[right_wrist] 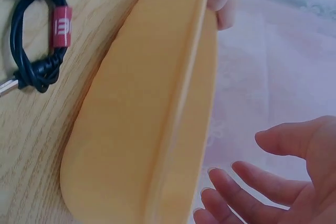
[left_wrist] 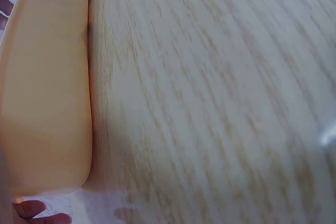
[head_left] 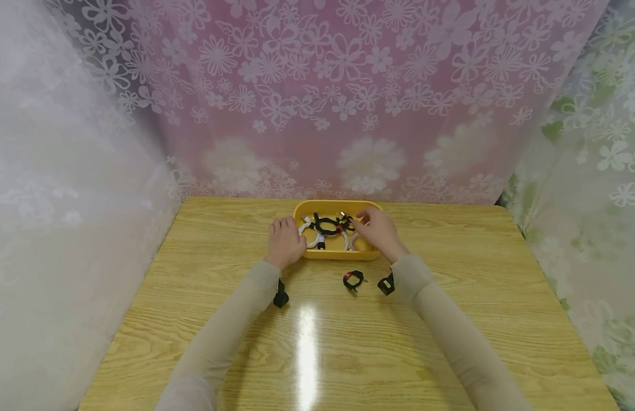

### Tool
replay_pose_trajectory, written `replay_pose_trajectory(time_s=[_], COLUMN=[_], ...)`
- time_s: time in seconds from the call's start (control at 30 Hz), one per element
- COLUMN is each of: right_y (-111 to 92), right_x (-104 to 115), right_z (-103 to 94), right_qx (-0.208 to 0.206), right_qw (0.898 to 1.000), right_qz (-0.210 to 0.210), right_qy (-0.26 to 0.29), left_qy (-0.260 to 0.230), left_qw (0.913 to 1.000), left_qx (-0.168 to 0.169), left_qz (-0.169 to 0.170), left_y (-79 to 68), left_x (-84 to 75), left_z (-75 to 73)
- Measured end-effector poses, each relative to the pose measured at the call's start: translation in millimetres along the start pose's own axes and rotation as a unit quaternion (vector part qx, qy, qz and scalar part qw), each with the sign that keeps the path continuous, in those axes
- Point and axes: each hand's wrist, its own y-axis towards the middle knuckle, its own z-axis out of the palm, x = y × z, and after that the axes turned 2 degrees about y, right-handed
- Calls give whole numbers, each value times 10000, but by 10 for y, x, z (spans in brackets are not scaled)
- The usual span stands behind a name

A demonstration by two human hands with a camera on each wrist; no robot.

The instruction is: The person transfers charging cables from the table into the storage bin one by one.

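Observation:
A yellow plastic tray (head_left: 340, 255) stands at the back of the table, holding several coiled cables. Among them lie a black coiled cable (head_left: 326, 230) with a red band and white coiled cables (head_left: 312, 242). My left hand (head_left: 286, 242) grips the tray's left end; in the left wrist view its fingertips (left_wrist: 37, 211) show beside the tray's end. Over the right end of the tray is my right hand (head_left: 377, 231). In the right wrist view its fingers (right_wrist: 273, 184) are spread and loosely bent, with nothing between them.
On the wooden table (head_left: 235, 354), in front of the tray, lies another black coiled cable (head_left: 353, 279) with a red band. A pink flowered curtain (head_left: 317, 114) hangs right behind the table, with pale curtains on both sides. Black wrist cameras (head_left: 281, 298) hang under both wrists.

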Motion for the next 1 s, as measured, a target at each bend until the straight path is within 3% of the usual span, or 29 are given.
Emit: replay_pose_trajectory(time_s=[0.27,0.67,1.0], right_y=[-234,-571,-777], right_x=[52,-43,-149], right_z=[-56,32,166], right_qx=[-207,-274,-497], right_qw=[9986,9969,9969], right_qz=[-457,-632,-333], right_qy=[164,380,504], left_qy=[89,279,390], left_qw=[9999,9996,9992], left_qx=[-116,4,104], left_qz=[0,16,-11], left_y=[17,20,25], left_x=[13,7,-9], left_z=[29,8,-17])
